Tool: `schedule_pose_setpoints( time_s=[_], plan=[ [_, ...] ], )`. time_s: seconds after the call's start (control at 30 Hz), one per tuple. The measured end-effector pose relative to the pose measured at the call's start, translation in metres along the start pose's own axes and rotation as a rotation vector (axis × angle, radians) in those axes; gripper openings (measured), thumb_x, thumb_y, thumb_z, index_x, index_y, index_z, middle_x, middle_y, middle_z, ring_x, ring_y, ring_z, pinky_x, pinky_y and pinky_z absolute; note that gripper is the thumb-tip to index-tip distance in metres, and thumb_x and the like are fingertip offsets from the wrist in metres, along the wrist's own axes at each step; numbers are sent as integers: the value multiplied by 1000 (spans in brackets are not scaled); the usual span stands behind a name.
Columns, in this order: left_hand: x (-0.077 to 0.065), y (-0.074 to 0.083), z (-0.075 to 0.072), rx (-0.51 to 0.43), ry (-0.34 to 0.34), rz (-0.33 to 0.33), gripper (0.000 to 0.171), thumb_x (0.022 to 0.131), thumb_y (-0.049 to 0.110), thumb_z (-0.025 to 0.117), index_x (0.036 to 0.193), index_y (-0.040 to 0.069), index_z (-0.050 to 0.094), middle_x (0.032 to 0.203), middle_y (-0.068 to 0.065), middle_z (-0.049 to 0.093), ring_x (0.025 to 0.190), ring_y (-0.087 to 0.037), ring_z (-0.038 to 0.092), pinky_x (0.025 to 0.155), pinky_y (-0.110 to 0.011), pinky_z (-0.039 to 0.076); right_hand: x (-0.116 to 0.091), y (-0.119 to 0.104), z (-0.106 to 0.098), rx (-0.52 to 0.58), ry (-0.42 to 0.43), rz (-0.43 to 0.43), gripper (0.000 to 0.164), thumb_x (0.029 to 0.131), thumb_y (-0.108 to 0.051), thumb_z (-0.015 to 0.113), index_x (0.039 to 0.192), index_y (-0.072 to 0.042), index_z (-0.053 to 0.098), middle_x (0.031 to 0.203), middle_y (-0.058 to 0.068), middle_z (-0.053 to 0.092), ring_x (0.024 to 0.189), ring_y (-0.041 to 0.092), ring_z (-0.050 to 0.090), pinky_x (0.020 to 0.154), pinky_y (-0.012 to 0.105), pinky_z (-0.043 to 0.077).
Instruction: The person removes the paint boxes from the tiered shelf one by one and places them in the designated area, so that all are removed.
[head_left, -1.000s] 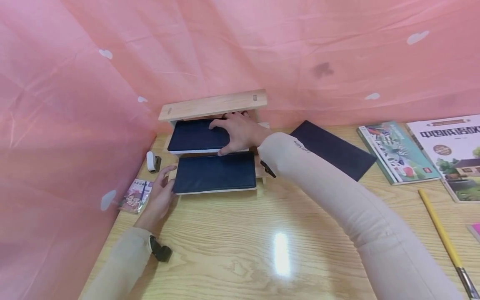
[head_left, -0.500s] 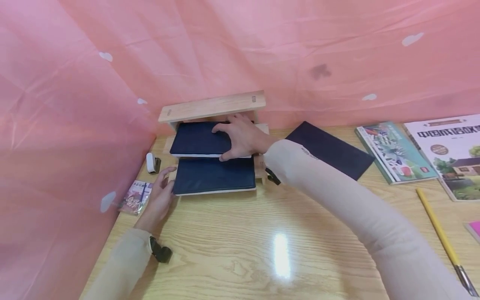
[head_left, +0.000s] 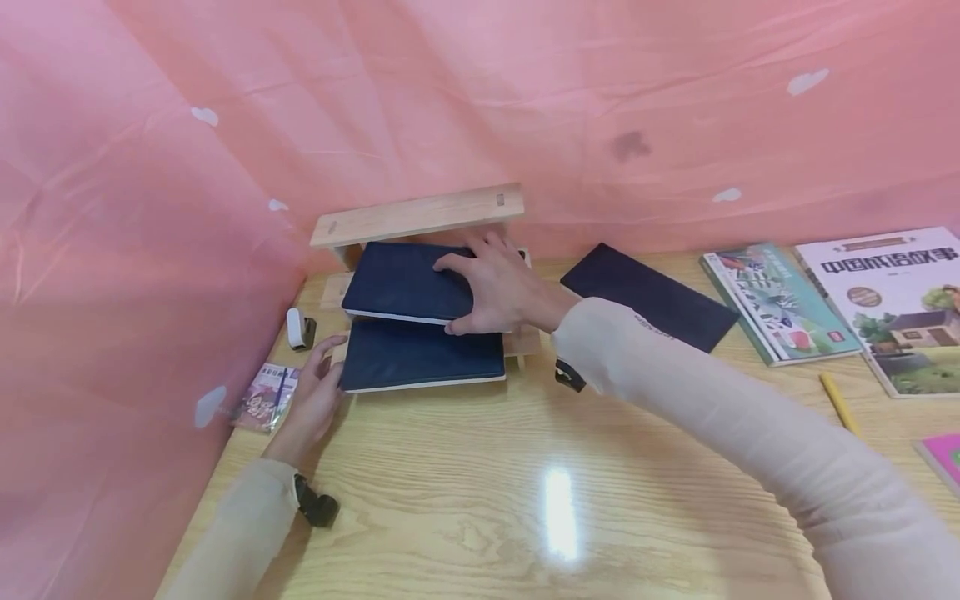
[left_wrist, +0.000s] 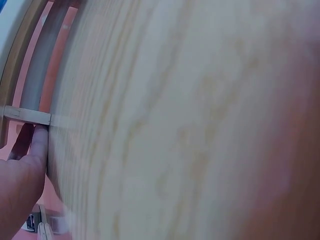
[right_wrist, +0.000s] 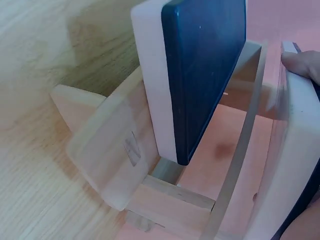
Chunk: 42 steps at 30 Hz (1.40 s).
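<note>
Rear book (head_left: 408, 279), dark with pale edges, is leaning back over the upper part of the wooden rack (head_left: 420, 215). The front book (head_left: 423, 358) is standing tilted on the lower part, its near edge facing the person. From the head view the rear book is partly overlapping it, but the right wrist view is showing a gap between the two.

The right hand (head_left: 495, 287) is gripping the rear book by its right end: the thumb is hooking the near edge, and the fingers are spreading across to the far edge, pinching the book between them. The left hand (head_left: 313, 400) is holding the rack's left end, fingers curling around the wood; its wrist camera is filling mostly with blurred grain, so how many fingers are pressing there I cannot tell.

The step in hand is looking like positioning the rear book on the rack, with the left hand bracing the frame. The next move is likely calling for a firm pinch, a level lower edge lining up with the rack, and enough care to avoid knocking the front book. A loose dark book (head_left: 648, 296) is lying on the table (head_left: 450, 500), just right of the rack.
</note>
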<state>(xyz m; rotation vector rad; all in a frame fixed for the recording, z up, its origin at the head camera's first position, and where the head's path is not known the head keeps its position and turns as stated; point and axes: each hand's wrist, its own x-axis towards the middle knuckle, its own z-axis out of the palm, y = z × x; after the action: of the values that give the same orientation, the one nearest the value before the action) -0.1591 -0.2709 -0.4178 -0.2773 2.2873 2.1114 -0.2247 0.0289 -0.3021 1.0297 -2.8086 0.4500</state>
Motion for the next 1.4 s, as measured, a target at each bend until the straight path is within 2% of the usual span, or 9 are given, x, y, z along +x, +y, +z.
schedule_pose_setpoints(
  time_s=[0.2, 0.33, 0.43, 0.7, 0.8, 0.93, 1.03, 1.2, 1.4],
  plan=[
    [-1, -2, -1, 14, 14, 3, 41, 91, 3, 38, 128, 19, 41, 115, -5, 41, 70, -5, 48, 47, -16, 34, -21, -4, -7, 52, 29, -5, 75, 63, -61, 66, 128, -29, 46, 135, 11, 36, 115, 30, 32, 94, 53, 24],
    [0, -1, 0, 5, 8, -4, 40, 91, 4, 38, 129, 19, 41, 126, -6, 36, 86, -9, 48, 54, -15, 39, -45, -3, -12, 68, 87, -18, 74, 63, -61, 66, 126, -28, 48, 133, 11, 37, 118, 30, 31, 95, 52, 23],
    [0, 1, 0, 5, 7, -2, 41, 91, 4, 38, 128, 19, 41, 132, -4, 31, 95, -11, 45, 59, -15, 42, -60, 0, -14, 67, 140, -18, 74, 62, -61, 67, 125, -27, 49, 127, 10, 42, 113, 29, 34, 92, 51, 25],
    [1, 1, -1, 14, 5, 3, 41, 91, 3, 38, 128, 18, 40, 133, -10, 31, 75, -6, 46, 46, -15, 32, -93, 5, -16, 35, 234, 3, 76, 59, -60, 69, 124, -25, 51, 124, 13, 42, 104, 32, 36, 79, 47, 28],
    [0, 1, -2, 27, -5, 0, 41, 91, 3, 37, 129, 18, 39, 138, -7, 26, 95, -9, 45, 47, -15, 31, -104, 6, -17, 17, 260, -7, 75, 59, -58, 70, 123, -24, 52, 123, 15, 42, 102, 33, 36, 77, 47, 28],
    [0, 1, -2, 36, -12, -7, 40, 92, 4, 36, 129, 19, 38, 136, -5, 26, 101, -12, 41, 49, -16, 31, -120, 10, -16, 5, 280, -4, 75, 57, -55, 71, 122, -23, 53, 123, 18, 42, 102, 34, 37, 77, 47, 28],
    [0, 0, -2, 49, -1, -9, 40, 92, 4, 36, 129, 21, 39, 134, -5, 29, 87, -11, 44, 48, -16, 32, -133, 16, -14, 4, 286, 6, 75, 57, -54, 72, 122, -22, 53, 122, 18, 42, 103, 35, 37, 79, 48, 28],
    [1, -1, -2, 53, -3, -4, 41, 91, 4, 36, 128, 20, 39, 139, -4, 24, 94, -11, 42, 47, -16, 32, -158, 23, -14, 12, 308, 48, 76, 56, -54, 73, 121, -21, 54, 123, 16, 42, 104, 34, 35, 80, 49, 27],
    [2, -2, -1, 34, -1, 11, 39, 91, 3, 37, 127, 18, 41, 127, -7, 37, 75, -7, 46, 45, -15, 31, -188, 31, -13, 12, 341, 77, 78, 54, -51, 75, 122, -20, 54, 126, 18, 41, 104, 35, 35, 77, 49, 26]
  ],
)
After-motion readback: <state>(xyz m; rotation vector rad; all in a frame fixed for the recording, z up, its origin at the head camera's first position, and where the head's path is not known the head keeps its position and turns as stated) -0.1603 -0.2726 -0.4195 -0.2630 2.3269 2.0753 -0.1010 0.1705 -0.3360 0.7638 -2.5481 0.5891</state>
